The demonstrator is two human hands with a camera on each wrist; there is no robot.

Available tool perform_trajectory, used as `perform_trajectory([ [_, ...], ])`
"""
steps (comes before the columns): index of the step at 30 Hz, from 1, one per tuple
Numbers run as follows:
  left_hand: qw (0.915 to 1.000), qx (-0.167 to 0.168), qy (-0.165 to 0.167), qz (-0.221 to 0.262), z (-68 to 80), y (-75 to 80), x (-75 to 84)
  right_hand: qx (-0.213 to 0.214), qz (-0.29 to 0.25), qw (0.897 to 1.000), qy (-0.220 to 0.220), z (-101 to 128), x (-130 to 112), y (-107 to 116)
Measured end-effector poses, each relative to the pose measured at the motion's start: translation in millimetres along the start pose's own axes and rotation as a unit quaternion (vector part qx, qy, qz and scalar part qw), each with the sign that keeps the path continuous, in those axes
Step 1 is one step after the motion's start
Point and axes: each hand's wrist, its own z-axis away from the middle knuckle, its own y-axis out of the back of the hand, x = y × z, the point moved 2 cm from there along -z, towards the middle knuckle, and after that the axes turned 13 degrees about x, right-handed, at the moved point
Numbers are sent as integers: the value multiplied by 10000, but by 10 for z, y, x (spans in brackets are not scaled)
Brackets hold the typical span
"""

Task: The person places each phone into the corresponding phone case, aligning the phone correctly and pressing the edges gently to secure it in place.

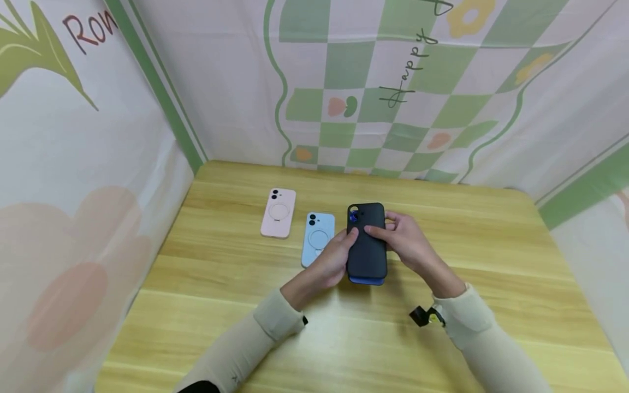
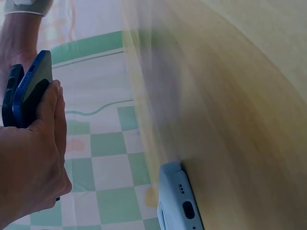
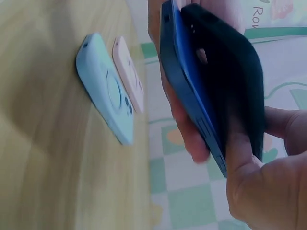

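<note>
A black phone case (image 1: 367,251) and a blue phone (image 1: 366,281) are held together above the table. My left hand (image 1: 335,261) grips the phone, its thumb on the case's left edge in the head view. In the left wrist view, fingers wrap across the dark screen side of the phone (image 2: 42,69). My right hand (image 1: 409,241) pinches the case's right side. The right wrist view shows a wedge-shaped gap between the phone (image 3: 187,79) and the case (image 3: 249,72), with a right-hand finger inside it. The phone's lower end shows below the case.
On the wooden table (image 1: 236,305) lie a light blue phone case (image 1: 325,225) and, farther left, a pink one (image 1: 278,225), each with a ring on its back. Whether they contain phones I cannot tell. A patterned curtain (image 1: 236,82) hangs behind the table.
</note>
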Motion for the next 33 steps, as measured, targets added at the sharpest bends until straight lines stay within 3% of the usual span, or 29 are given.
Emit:
perform_trajectory([
  [4,10000,60,-64,24,7,19,-3,476,899,9934,532,-19,-22,85],
  [9,9999,124,-47,42,-3,24,-16,1133,2192,9564,1562,-62,-61,172],
  [12,9999,108,-50,61,-7,23,-24,1141,2623,9408,1820,-116,-113,190],
  [14,9999,64,-55,86,-10,20,-26,887,2729,9418,1752,-170,-153,192],
  [19,10000,-74,-17,51,-1,18,-26,-127,2491,9619,1116,-293,-254,165],
  [22,9999,-154,3,-47,15,16,-29,-520,2264,9696,773,-344,-302,143],
  [28,9994,-308,63,-156,49,1,-26,-867,2048,9741,405,-414,-327,147],
  [33,9993,-314,108,-172,69,-2,-14,-921,1924,9761,406,-445,-319,158],
])
